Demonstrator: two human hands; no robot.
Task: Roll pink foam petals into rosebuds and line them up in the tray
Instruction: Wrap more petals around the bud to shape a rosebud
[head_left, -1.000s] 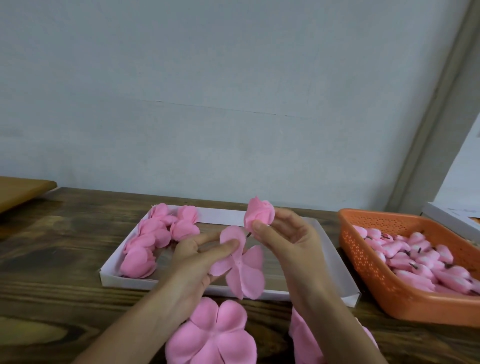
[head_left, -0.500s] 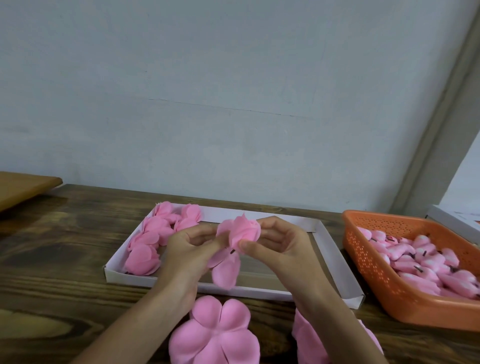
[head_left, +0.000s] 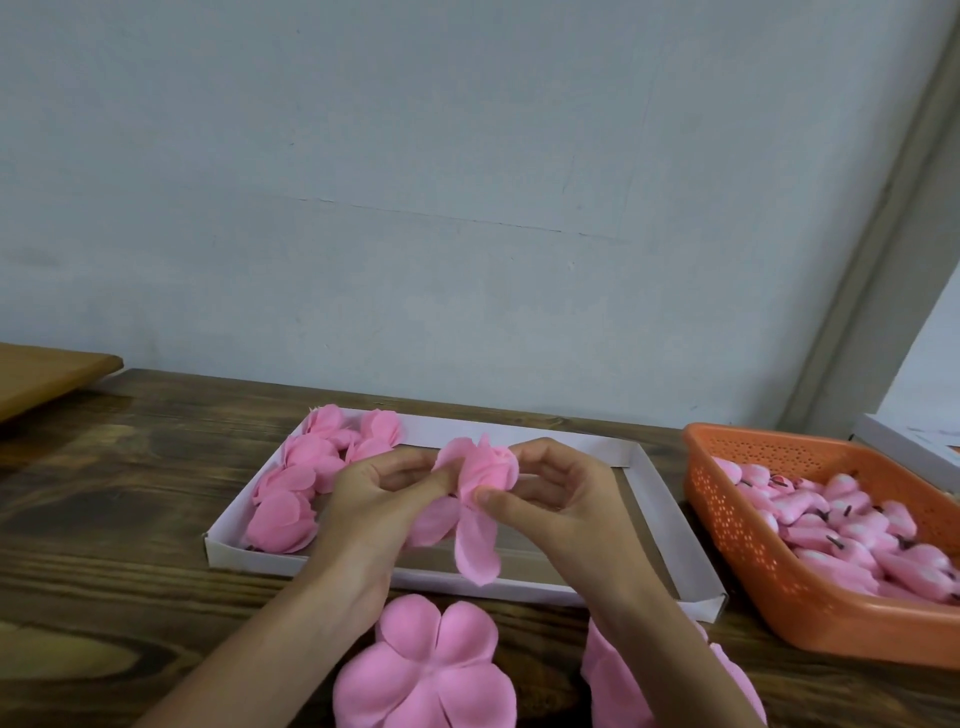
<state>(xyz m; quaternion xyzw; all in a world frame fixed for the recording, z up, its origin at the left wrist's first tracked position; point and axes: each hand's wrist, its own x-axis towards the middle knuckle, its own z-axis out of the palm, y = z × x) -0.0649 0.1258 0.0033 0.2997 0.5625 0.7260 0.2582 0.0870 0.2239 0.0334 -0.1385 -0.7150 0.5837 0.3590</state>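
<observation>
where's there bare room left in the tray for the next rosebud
The tray is bare across its middle and right half, from the finished rosebuds to the right wall. Its left end is crowded. On the table, bare wood lies left of the tray; the front edge holds flat petals, and the basket blocks the right.

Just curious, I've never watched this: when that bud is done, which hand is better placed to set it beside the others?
Probably the left hand. The finished rosebuds lie at the tray's left end, right beside it; the right hand is over the middle. Both grip the bud now.
</observation>
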